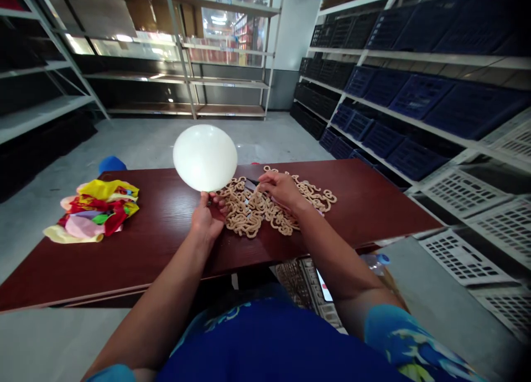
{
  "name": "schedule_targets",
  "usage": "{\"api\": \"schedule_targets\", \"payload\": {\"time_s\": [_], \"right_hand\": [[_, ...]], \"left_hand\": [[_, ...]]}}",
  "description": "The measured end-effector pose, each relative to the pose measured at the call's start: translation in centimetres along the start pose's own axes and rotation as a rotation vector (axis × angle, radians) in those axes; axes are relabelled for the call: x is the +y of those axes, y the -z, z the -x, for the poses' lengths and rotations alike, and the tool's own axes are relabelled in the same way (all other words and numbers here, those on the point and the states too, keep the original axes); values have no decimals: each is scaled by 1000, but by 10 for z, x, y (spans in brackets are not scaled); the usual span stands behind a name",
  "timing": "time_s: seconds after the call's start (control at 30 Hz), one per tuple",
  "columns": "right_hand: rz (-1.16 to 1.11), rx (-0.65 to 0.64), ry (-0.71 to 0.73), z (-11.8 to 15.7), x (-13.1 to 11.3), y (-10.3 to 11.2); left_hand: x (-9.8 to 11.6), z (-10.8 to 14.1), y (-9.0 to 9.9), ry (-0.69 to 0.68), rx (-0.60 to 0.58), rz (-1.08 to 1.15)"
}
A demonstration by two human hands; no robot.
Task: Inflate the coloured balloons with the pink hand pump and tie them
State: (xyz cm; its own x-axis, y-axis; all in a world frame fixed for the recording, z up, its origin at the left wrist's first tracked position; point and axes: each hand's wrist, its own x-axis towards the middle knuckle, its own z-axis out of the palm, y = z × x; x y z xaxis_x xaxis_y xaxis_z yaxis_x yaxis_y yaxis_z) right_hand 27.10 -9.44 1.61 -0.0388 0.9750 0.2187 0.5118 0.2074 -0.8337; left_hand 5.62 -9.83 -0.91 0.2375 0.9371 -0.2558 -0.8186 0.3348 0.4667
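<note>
A round, inflated white balloon (204,157) stands above the table, its neck pinched between the thumb and fingers of my left hand (208,215). To its right, a tangled pile of beige cord (244,216) spreads over the middle of the table. My right hand (282,187) is over this pile with fingertips pinched together, and a strand of the cord seems to rise into them. Between the hands, a thin dark object (251,184) lies partly hidden among the cords; its kind cannot be made out.
A heap of limp, colourful balloons (97,210) lies on the left of the dark red table (157,233). A blue rounded thing (112,164) shows behind the table's far edge. Shelves with blue crates (418,94) stand at right, white crates (460,255) below. A plastic bottle (375,262) is near my right forearm.
</note>
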Motion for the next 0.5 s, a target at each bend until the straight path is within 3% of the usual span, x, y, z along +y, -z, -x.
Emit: {"api": "schedule_targets", "payload": {"time_s": [0.2,0.37,0.5], "right_hand": [[28,-9,101,5,-28,11],[16,1,170,6,-42,5],[35,2,164,6,-51,-4]], "left_hand": [[-11,-2,-21,-36,-8,-200],[-22,-2,-38,-25,-37,-311],[-29,-1,-41,-24,-20,-345]]}}
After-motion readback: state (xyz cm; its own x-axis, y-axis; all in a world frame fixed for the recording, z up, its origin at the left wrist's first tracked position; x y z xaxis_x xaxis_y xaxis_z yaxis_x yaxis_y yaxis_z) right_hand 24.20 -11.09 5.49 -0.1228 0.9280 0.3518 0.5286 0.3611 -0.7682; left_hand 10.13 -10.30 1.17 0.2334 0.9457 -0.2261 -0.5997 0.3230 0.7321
